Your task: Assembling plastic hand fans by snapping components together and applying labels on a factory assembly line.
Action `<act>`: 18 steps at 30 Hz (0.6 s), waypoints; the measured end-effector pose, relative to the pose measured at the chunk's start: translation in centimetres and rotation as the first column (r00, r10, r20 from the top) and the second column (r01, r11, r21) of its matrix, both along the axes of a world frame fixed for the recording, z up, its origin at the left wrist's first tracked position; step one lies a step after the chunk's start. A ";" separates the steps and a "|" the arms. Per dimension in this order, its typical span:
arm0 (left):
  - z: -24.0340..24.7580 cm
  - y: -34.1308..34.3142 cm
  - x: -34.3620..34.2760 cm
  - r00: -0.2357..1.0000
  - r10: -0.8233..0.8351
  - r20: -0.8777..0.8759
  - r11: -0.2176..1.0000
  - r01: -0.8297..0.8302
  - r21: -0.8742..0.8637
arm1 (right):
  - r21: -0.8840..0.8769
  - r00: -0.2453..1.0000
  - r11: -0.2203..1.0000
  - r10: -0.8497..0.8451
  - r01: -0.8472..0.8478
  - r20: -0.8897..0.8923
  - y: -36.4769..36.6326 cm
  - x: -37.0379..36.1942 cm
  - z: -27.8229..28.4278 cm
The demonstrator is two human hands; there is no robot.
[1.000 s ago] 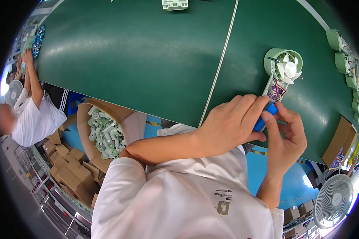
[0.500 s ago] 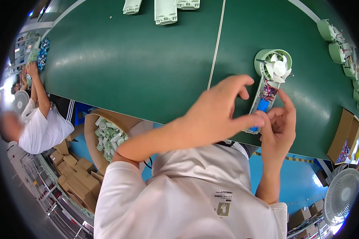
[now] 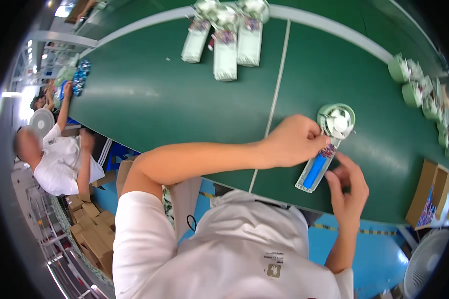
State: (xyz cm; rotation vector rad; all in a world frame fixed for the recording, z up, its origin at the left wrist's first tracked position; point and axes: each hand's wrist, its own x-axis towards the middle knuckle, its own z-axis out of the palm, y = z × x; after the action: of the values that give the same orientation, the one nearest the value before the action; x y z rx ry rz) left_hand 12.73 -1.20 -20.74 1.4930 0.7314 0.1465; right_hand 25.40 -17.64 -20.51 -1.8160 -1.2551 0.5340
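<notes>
A handheld fan with its casing open point(image 3: 305, 182) lies tilted on the green table. Its round light-green head holds white blades point(image 3: 338, 123). Inside the handle a long blue battery point(image 3: 314, 172) lies lengthwise, below a small circuit board with wires point(image 3: 327, 150). My left hand point(image 3: 297, 142) reaches across from the left, its fingertips pinched together at the board and upper handle; what they grip is too small to make out. Beside the handle's right edge is my right hand point(image 3: 350, 187), fingers bent and thumb apart, with nothing visible in it.
Several open fan units point(image 3: 225, 60) lie at the table's far side, more fan heads point(image 3: 414, 92) along the right. A cardboard box point(image 3: 426, 197) stands at the right edge. Another person point(image 3: 65, 159) sits at the left. A grey standing fan point(image 3: 426, 264) is at lower right.
My left hand has moved from the battery's lower end up to the circuit board. The battery now shows fully along the handle. My right hand has drawn slightly away; the view has shifted.
</notes>
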 end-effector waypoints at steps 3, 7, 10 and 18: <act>-0.8 3.3 3.0 1.000 0.009 0.003 0.972 -0.009 0.234 | 0.030 0.960 0.968 -0.251 0.250 0.124 -3.2 2.1 -2.1; -1.1 10.6 8.5 1.000 0.024 -0.017 0.952 -0.018 0.305 | 0.065 0.959 0.966 -0.258 0.252 0.117 -3.3 2.1 -1.9; 1.6 15.7 12.3 0.974 0.086 -0.212 0.986 -0.053 0.155 | 0.033 0.957 0.960 -0.279 0.278 0.078 -3.3 2.3 -1.6; -0.4 33.2 18.0 0.966 0.238 -0.105 0.970 -0.232 0.070 | 0.066 0.938 0.938 -0.333 0.340 -0.098 -2.6 2.5 -1.1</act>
State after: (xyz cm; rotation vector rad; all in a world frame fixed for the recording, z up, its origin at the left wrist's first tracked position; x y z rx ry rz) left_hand 30.75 31.98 -21.11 1.4740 1.0030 0.2665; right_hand 27.87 -20.26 -21.56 -1.8658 -0.8681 0.3574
